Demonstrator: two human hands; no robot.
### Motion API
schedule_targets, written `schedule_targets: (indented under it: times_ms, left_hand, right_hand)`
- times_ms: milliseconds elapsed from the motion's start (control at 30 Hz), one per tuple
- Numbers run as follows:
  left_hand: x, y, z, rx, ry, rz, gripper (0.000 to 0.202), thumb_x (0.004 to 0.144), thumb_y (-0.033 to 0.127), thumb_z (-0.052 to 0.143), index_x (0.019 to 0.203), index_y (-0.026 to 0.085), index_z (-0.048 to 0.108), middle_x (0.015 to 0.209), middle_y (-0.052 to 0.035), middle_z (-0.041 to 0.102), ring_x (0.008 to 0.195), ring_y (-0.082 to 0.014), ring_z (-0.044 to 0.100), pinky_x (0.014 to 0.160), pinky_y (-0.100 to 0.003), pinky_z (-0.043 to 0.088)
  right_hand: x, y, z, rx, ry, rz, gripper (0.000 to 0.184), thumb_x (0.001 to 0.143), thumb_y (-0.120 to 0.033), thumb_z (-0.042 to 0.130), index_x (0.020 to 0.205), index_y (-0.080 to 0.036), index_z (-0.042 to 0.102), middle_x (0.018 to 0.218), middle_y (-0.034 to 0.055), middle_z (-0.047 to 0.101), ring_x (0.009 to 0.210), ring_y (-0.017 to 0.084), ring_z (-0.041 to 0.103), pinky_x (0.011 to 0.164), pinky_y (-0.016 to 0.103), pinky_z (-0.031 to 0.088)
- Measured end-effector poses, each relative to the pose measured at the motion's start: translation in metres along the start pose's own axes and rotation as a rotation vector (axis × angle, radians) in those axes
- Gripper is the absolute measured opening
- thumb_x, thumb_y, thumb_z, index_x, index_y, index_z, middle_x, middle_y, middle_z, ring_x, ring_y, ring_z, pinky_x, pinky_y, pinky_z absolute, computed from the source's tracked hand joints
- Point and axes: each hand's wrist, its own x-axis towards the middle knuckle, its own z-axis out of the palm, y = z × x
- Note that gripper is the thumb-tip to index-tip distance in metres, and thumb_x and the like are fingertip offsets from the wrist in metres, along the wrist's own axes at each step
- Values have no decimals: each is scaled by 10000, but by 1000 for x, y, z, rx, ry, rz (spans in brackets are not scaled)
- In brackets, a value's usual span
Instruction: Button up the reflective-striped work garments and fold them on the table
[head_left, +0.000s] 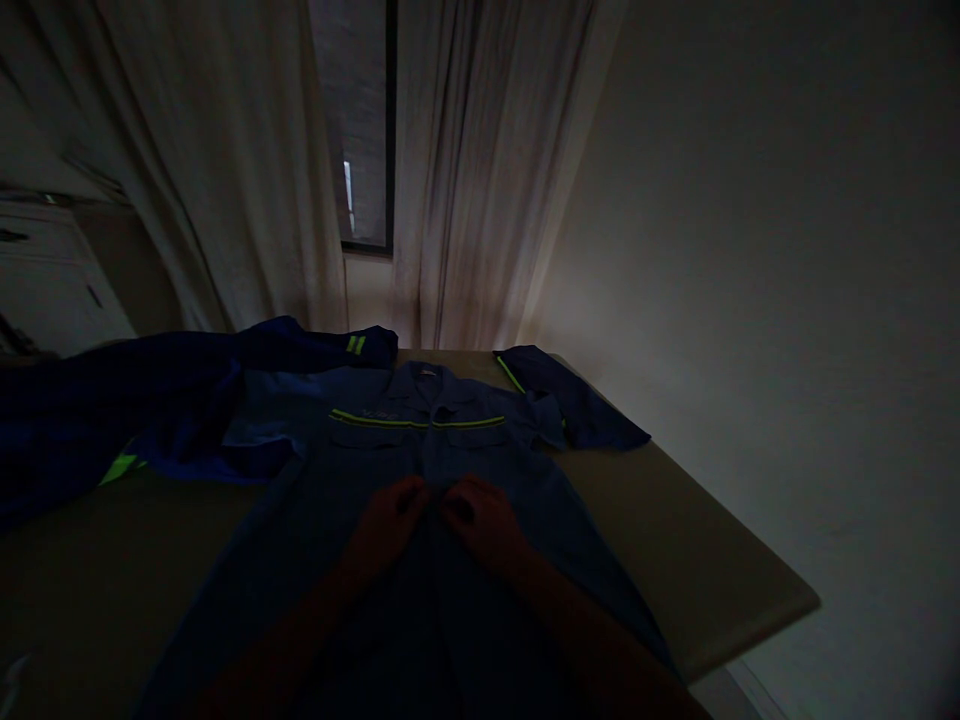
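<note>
A blue work shirt point(487, 465) lies face up and spread out, collar at the far end. Lime piping crosses its chest above two pocket flaps. My left hand point(391, 515) has its fingertips closed in a pinch at the shirt's front opening, just below the chest. Close by on the other side of that opening, my right hand point(484, 515) pinches the cloth too, thumb and forefinger curled together. Dim light hides whether a button or fastener sits between the fingertips. The shirt's lower part runs out of view between my forearms.
A tan table point(720, 560) carries the clothes. Dark blue garments with lime strips point(97, 410) are heaped at the left, and a folded navy piece point(570, 400) lies at the right. Beyond are curtains point(495, 180), a white wall point(750, 280) and a cabinet point(52, 280).
</note>
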Motion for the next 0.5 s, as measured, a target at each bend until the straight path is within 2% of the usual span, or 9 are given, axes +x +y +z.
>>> schedule_targets:
  times_ms: [67,100,167,200,267,367,500]
  left_hand:
    - [-3,-7,-2,59,-19,34,362,972,417,424,1056,229,722,1079,-77,773,1008,-245,711,919,-385,547]
    - [-5,-11,-3,130,-26,81,382,971,393,430,1176,230,707,1217,-96,749,1136,-261,685,1027,-431,510]
    - [-10,-16,-6,343,-51,202,438,954,381,483,1335,242,648,1416,-117,653,1347,-303,567,1188,-541,355]
    - [-12,-18,-7,458,-75,254,469,944,390,515,1380,255,623,1482,-118,601,1421,-325,493,1224,-591,271]
    - [-13,-19,-8,632,-135,295,521,942,431,541,1442,286,573,1570,-110,508,1505,-352,370,1237,-655,171]
    - [-4,-18,-8,763,-176,264,549,971,481,495,1490,305,521,1601,-102,469,1529,-344,325,1230,-659,182]
    - [25,-21,-10,842,-191,218,544,985,497,461,1481,285,533,1609,-95,459,1536,-330,313,1232,-629,200]
  right_hand:
    - [1,2,0,-1,34,-13,124,904,-245,714,1019,-235,672,984,38,687,937,194,649,872,312,513]
    - [1,4,0,-12,59,-21,216,896,-256,723,1102,-231,663,1060,57,689,1030,214,639,936,339,504]
    - [1,8,4,-57,98,-24,386,912,-273,699,1286,-224,615,1269,97,653,1221,246,577,1071,399,447]
    - [1,11,7,-86,96,-21,431,935,-287,669,1353,-225,587,1365,109,617,1292,255,540,1122,426,407]
    - [3,18,13,-150,44,-8,446,986,-331,596,1420,-230,563,1465,113,573,1365,269,499,1171,462,357]
    - [15,29,21,-226,-36,3,496,1006,-404,551,1468,-223,541,1502,118,561,1388,288,497,1177,476,355]
    - [45,43,23,-275,-39,-23,519,1005,-428,543,1473,-203,539,1499,124,568,1389,278,504,1184,455,351]
